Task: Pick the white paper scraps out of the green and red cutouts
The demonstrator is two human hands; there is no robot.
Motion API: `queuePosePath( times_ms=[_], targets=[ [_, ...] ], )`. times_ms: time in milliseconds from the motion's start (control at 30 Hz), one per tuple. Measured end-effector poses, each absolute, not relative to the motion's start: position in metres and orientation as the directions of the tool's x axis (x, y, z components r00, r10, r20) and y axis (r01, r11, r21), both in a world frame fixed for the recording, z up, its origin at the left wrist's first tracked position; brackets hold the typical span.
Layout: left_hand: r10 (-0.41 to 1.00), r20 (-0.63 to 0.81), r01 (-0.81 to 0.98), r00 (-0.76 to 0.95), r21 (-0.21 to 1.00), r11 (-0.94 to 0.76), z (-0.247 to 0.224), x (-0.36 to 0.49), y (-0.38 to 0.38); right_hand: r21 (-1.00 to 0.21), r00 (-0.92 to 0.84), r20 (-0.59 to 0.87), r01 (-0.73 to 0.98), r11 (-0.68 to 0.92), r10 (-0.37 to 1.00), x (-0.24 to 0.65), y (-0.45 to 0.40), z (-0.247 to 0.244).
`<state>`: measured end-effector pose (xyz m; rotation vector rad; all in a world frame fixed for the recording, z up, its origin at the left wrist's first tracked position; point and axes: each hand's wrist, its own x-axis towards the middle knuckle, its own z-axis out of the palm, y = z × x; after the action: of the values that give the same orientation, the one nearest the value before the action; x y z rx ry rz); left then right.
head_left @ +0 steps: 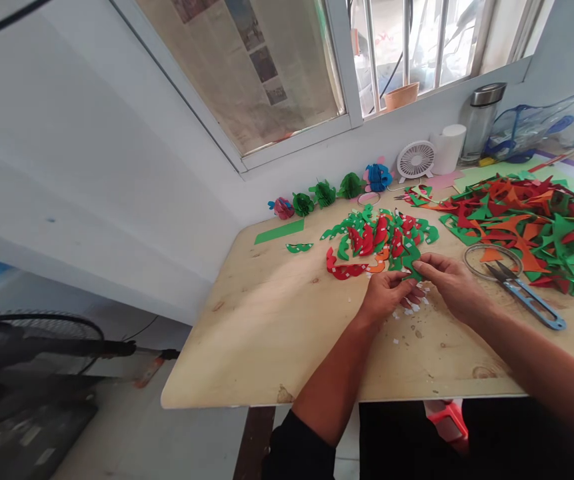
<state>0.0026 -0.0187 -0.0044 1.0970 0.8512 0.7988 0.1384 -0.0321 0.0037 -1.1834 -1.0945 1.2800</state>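
Note:
Above the table, a curved green paper cutout (411, 257) is pinched between the fingers of both hands. My left hand (385, 295) grips its lower end, fingers closed. From the other side my right hand (444, 279) is closed on its right edge. Small white paper bits (413, 307) lie on the wood just under the hands. Right behind them spreads a group of red and green wavy paper cutouts (367, 239), several with white squares on them. One green cutout (299, 247) lies apart to the left.
To the right are blue-handled snips (529, 297), a clear ring (491, 257) and a heap of paper scraps (531, 227). Along the wall stand green paper balls (325, 193), a small white fan (415, 161) and a glass bottle (481, 123). A green strip (280, 231) lies at the left.

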Motion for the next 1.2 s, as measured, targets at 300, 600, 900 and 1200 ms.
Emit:
queuePosePath(
  times_ms=[300, 600, 900, 1200],
  targets=[
    [0.887, -0.132, -0.134, 0.443, 0.968, 0.211, -0.0100, 0.0019, -0.0172, -0.988, 0.018, -0.041, -0.152, -0.038, 0.999, 0.1388, -0.0313, 0.0023],
    [0.940, -0.023, -0.151, 0.339, 0.985, 0.079, -0.0068, 0.0035, -0.0216, -0.967, 0.061, -0.098, -0.242, -0.080, 0.993, 0.1432, -0.0267, -0.0009],
    [0.945, 0.110, -0.091, 0.307, 0.992, -0.086, -0.0076, 0.0035, -0.0247, -0.891, 0.010, -0.172, -0.428, -0.151, 0.985, 0.1427, -0.0272, 0.0024],
    [0.979, 0.121, -0.145, 0.167, 0.985, -0.097, -0.0080, 0.0023, -0.0219, -0.879, -0.063, -0.181, -0.438, -0.190, 0.981, 0.1413, -0.0295, 0.0008]
  ],
)
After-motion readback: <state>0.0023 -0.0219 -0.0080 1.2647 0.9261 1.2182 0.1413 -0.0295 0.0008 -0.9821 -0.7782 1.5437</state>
